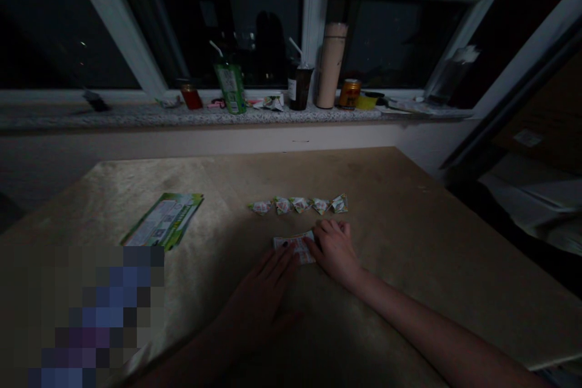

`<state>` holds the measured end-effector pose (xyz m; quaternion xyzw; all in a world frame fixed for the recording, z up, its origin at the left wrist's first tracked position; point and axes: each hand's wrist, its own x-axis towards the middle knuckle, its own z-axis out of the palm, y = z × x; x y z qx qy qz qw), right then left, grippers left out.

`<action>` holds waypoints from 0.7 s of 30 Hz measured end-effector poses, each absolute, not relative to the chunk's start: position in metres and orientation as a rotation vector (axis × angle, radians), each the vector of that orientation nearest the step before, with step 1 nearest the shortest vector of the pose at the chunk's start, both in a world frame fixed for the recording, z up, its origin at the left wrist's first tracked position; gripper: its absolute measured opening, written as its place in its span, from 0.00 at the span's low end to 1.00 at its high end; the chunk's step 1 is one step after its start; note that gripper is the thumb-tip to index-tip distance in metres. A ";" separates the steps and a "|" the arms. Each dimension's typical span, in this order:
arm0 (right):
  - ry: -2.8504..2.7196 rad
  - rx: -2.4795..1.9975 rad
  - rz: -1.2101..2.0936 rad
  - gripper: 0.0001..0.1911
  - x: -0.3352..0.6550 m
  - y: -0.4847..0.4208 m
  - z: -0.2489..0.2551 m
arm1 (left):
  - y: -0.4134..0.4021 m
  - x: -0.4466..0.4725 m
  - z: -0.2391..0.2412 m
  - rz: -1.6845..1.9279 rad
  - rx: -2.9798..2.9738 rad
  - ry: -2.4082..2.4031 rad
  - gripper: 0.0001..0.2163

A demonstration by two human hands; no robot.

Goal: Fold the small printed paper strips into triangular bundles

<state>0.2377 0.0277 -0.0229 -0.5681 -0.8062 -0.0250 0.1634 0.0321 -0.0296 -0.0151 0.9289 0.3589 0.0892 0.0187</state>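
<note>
A small printed paper sheet point(302, 251) lies on the table in front of me. Its left part is under the fingers of my left hand point(268, 282), which rests flat with the fingers stretched out. At the sheet's right edge is my right hand point(339, 251), its fingers curled and its thumb on the paper. Just beyond the hands, several small folded paper pieces point(300, 204) stand in a row, green and white with print. Off to the left lies a stack of green and white printed leaflets point(166, 221).
The table point(409, 254) has a tan cover. On the stone windowsill point(264, 116) stand a green carton point(230, 88) with a straw, a dark cup point(300, 88), a tall pink flask point(331, 66), an orange can point(350, 94) and a red jar point(191, 97). A blurred-out patch hides the lower left.
</note>
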 end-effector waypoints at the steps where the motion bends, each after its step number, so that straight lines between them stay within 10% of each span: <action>1: -2.300 -1.622 -0.073 0.10 0.238 0.028 -0.023 | -0.030 0.031 -0.017 0.266 2.863 1.131 0.35; 21: -2.329 -1.642 -0.012 0.10 0.237 0.029 -0.020 | -0.033 0.031 -0.017 0.168 2.706 1.187 0.33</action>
